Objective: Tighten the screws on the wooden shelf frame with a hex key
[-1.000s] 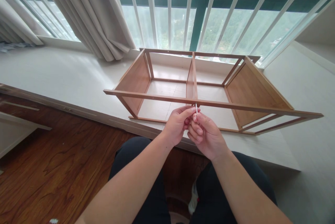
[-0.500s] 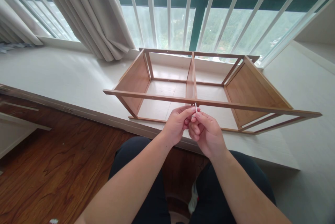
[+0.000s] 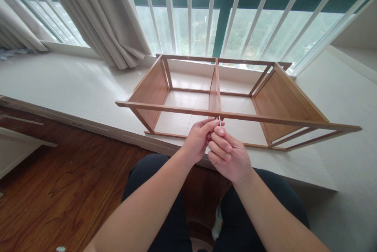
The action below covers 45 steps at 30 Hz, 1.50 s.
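Observation:
A brown wooden shelf frame (image 3: 165,108) lies on its side on the white ledge. A thin metal hex key (image 3: 220,121) points up at the front rail, its tip meeting the rail where the middle shelf panel (image 3: 216,83) joins it. My left hand (image 3: 198,136) pinches the key's shaft near the rail with thumb and forefinger. Just below and to the right, my right hand (image 3: 231,156) is closed, fingers curled around the key's lower end. That lower end is hidden by the fingers.
Behind the frame, white bars (image 3: 189,16) stand before a window. A grey curtain (image 3: 108,20) hangs at the left. The ledge (image 3: 73,83) runs left along the window, above a dark wood floor (image 3: 73,181). A pale wall (image 3: 350,126) closes off the right side.
My right hand's fingers have curled and rotated around the lower end of the hex key. My left hand and the shelf frame have stayed nearly still.

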Each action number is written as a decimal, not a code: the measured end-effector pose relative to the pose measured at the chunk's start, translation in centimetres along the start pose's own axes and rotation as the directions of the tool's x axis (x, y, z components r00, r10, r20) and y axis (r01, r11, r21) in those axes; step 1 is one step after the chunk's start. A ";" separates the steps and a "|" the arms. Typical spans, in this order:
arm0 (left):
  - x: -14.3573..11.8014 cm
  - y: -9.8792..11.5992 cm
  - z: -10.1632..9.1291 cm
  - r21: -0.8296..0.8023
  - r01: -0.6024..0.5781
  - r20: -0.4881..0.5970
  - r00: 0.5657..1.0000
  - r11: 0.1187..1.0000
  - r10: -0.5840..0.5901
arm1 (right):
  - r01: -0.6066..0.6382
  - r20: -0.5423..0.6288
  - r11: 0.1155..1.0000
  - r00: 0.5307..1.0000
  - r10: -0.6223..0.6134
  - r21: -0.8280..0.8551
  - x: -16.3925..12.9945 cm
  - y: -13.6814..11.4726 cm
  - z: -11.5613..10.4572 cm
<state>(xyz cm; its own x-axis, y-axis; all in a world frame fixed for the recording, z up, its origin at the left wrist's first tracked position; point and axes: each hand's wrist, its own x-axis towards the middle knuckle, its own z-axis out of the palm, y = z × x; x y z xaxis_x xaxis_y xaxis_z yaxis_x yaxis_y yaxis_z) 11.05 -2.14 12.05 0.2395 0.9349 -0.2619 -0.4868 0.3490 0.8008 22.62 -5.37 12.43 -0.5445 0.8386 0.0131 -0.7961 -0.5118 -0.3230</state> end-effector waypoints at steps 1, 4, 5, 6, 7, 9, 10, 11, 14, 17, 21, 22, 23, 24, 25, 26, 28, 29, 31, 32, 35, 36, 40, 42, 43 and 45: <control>0.0 0.0 0.0 -0.005 0.000 0.001 1.000 1.000 0.000 | 0.002 0.009 0.999 1.000 -0.003 0.033 0.0 0.1 0.0; -0.1 0.1 0.2 -0.017 -0.001 0.007 1.000 1.000 0.001 | 0.021 0.022 0.995 0.999 -0.023 0.099 0.0 0.6 0.0; -0.2 0.2 0.3 -0.023 -0.002 0.010 1.000 1.000 0.002 | 0.029 0.025 0.993 0.999 -0.032 0.115 0.1 0.8 0.0; -0.2 0.3 0.4 -0.029 -0.002 0.016 1.000 1.000 0.002 | 0.038 0.030 0.991 0.999 -0.042 0.131 0.2 1.0 0.0; -0.3 0.4 0.5 -0.036 -0.001 0.023 1.000 0.999 0.001 | 0.046 0.036 0.988 0.998 -0.052 0.149 0.2 1.2 -0.1; -0.4 0.6 0.6 -0.050 0.005 0.038 0.999 0.999 -0.003 | 0.060 0.052 0.982 0.996 -0.070 0.178 0.4 1.5 -0.1; -0.5 0.7 0.6 -0.053 0.009 0.043 0.999 0.999 -0.007 | 0.064 0.061 0.981 0.995 -0.077 0.185 0.5 1.6 -0.2; -0.5 0.7 0.6 -0.051 0.013 0.046 0.999 0.999 -0.010 | 0.067 0.068 0.981 0.994 -0.081 0.183 0.5 1.7 -0.2; -0.5 0.7 0.5 -0.035 0.012 0.043 0.999 0.999 -0.011 | 0.074 0.071 0.988 0.994 -0.084 0.137 0.6 1.9 -0.2; -0.5 0.7 0.4 -0.028 0.010 0.047 0.999 1.000 -0.009 | 0.077 0.052 0.994 0.995 -0.081 0.077 0.6 1.9 -0.2; -0.4 0.5 0.2 -0.017 0.015 0.049 0.999 1.000 -0.014 | 0.079 0.048 0.996 0.996 -0.080 0.037 0.6 1.9 -0.3; -0.4 0.5 0.1 -0.012 0.015 0.045 0.999 1.000 -0.015 | 0.080 0.051 0.996 0.995 -0.082 0.030 0.6 1.9 -0.4; -0.4 0.5 0.1 -0.007 0.015 0.041 0.999 1.000 -0.015 | 0.082 0.053 0.996 0.995 -0.083 0.022 0.7 1.9 -0.4; -0.4 0.5 0.1 -0.003 0.017 0.037 0.999 1.000 -0.017 | 0.084 0.054 0.996 0.995 -0.085 0.013 0.7 1.9 -0.4; -0.3 0.4 0.1 0.000 0.018 0.033 0.999 1.000 -0.018 | 0.087 0.052 0.996 0.995 -0.087 0.004 0.7 1.9 -0.3; -0.3 0.4 0.1 0.002 0.018 0.030 0.999 1.000 -0.018 | 0.088 0.050 0.996 0.995 -0.088 -0.006 0.6 1.9 -0.3; -0.4 0.3 0.1 0.004 0.012 0.022 1.000 1.000 -0.012 | 0.090 0.045 0.996 0.995 -0.090 -0.019 0.6 1.9 -0.3; -0.4 0.3 0.2 0.006 0.010 0.021 1.000 1.000 -0.010 | 0.092 0.041 0.996 0.995 -0.091 -0.021 0.6 1.8 -0.3; -0.4 0.2 0.2 0.006 0.008 0.017 1.000 1.000 -0.009 | 0.093 0.032 0.995 0.995 -0.093 -0.019 0.5 1.8 -0.4; -0.4 0.2 0.2 0.006 0.010 0.017 1.000 1.000 -0.010 | 0.092 0.028 0.996 0.995 -0.091 -0.016 0.5 1.8 -0.4; -0.5 0.1 0.2 0.009 0.017 0.026 1.000 1.000 -0.017 | 0.077 0.019 0.997 0.997 -0.076 -0.015 0.1 1.7 -0.4; -0.5 0.1 0.1 0.012 0.019 0.031 0.999 1.000 -0.020 | 0.072 0.014 0.997 0.997 -0.072 -0.015 0.0 1.7 -0.3; -0.8 0.1 0.1 0.024 0.024 0.051 0.998 0.999 -0.025 | 0.062 -0.003 0.998 0.998 -0.062 -0.023 -0.4 1.7 -0.3; -0.8 0.2 0.1 0.041 0.020 0.053 0.998 0.999 -0.022 | 0.059 0.000 0.998 0.998 -0.059 -0.035 -0.5 1.7 -0.4; -0.8 0.1 0.1 0.050 0.015 0.051 0.999 0.999 -0.017 | 0.058 -0.001 0.998 0.998 -0.059 -0.038 -0.5 1.6 -0.4; -0.6 0.1 0.1 0.060 -0.002 0.036 0.999 0.998 0.000 | 0.051 -0.018 0.998 0.998 -0.052 -0.039 -0.7 1.5 -0.3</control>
<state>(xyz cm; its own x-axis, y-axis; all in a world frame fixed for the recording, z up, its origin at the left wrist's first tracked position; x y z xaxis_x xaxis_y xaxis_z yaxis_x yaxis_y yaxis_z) 10.97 -2.69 12.33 0.2696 0.9319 -0.2426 -0.4359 0.3428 0.8321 21.85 -6.68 11.67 -0.4973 0.8675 0.0126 -0.8120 -0.4603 -0.3589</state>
